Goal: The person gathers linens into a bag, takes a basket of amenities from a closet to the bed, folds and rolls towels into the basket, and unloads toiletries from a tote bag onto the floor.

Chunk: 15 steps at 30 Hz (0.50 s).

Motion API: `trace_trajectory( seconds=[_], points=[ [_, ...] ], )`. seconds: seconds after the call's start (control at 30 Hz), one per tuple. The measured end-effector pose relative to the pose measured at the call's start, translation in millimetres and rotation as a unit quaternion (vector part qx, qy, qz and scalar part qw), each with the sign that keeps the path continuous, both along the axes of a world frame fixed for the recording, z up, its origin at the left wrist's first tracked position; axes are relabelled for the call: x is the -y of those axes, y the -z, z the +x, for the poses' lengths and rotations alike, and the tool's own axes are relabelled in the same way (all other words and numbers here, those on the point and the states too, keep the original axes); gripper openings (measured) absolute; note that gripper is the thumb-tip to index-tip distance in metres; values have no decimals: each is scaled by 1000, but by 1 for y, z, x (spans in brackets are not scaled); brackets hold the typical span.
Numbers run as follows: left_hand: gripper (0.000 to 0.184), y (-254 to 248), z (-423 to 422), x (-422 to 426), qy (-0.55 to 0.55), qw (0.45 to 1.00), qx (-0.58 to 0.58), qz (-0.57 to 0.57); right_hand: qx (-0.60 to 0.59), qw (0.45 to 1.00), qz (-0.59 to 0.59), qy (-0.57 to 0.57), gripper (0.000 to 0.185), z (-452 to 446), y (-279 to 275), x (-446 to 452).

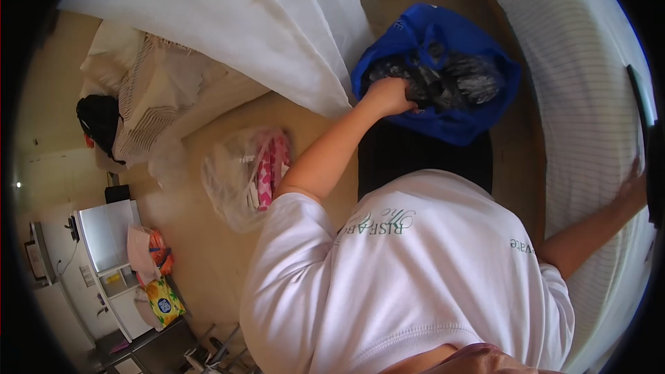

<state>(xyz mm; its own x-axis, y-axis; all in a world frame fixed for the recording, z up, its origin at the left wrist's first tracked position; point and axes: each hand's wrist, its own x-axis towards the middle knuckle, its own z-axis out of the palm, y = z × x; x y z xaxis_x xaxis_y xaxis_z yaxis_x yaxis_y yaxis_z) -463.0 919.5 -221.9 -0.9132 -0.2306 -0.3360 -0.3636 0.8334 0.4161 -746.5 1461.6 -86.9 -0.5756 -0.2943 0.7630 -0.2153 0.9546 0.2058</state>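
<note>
My left hand [390, 97] reaches into a blue bag [478, 125] at the upper middle, its fingers curled closed at the bag's near left side. Crumpled shiny black plastic [471, 79] fills the bag's mouth, and the fingers press into its edge. Whatever lies between my fingertips is hidden. At the far right, my right hand [632, 190] rests by the striped bed [582, 118], beside a thin dark flat object [651, 159]. Its fingers are mostly hidden at the dim edge of the view.
On the floor to the left lies a clear plastic bag [225, 183] with a pink patterned item [271, 163] inside. A white curtain [277, 28] hangs above it. Farther left are a cloth-covered sofa [166, 90], a black backpack [100, 125] and a yellow-green pack [164, 301].
</note>
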Motion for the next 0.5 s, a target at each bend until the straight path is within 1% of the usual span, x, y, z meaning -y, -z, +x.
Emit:
trace_trajectory(
  seconds=[0.07,0.1,0.17,0.2,0.23,0.27,0.3,0.33,0.37,0.4,0.43,0.47,0.5],
  points=[
    [40,7,5,-12,42,997,-19,-55,19,987,-140,72,37,-12,19,-27],
    [44,12,9,-18,60,994,-29,-83,5,978,-177,107,35,-11,22,-31],
    [47,19,19,-30,62,995,-12,-79,-62,961,-219,155,31,-11,25,-28],
    [49,24,24,-34,63,995,-3,-77,-117,956,-228,146,29,-1,19,-7],
    [52,33,30,-36,58,995,-28,-73,-174,950,-233,112,28,12,13,20],
    [50,42,34,-37,47,996,-48,-64,-211,948,-233,52,27,29,7,55],
    [48,50,37,-38,35,995,-68,-56,-209,948,-238,-34,26,49,1,94],
    [46,54,38,-38,24,995,-87,-48,-161,945,-250,-136,25,73,-1,138],
    [41,53,40,-39,31,992,-109,-57,-72,934,-266,-225,24,100,0,181],
    [37,48,42,-39,39,989,-130,-66,161,800,-472,-334,23,136,4,230],
    [33,43,42,-40,46,985,-151,-76,302,804,-374,-350,21,158,0,260],
    [30,32,39,-42,46,982,-165,-84,432,785,-264,-357,20,169,1,282],
    [28,18,35,-44,46,978,-179,-93,505,695,-259,-440,18,169,22,302]
  ],
)
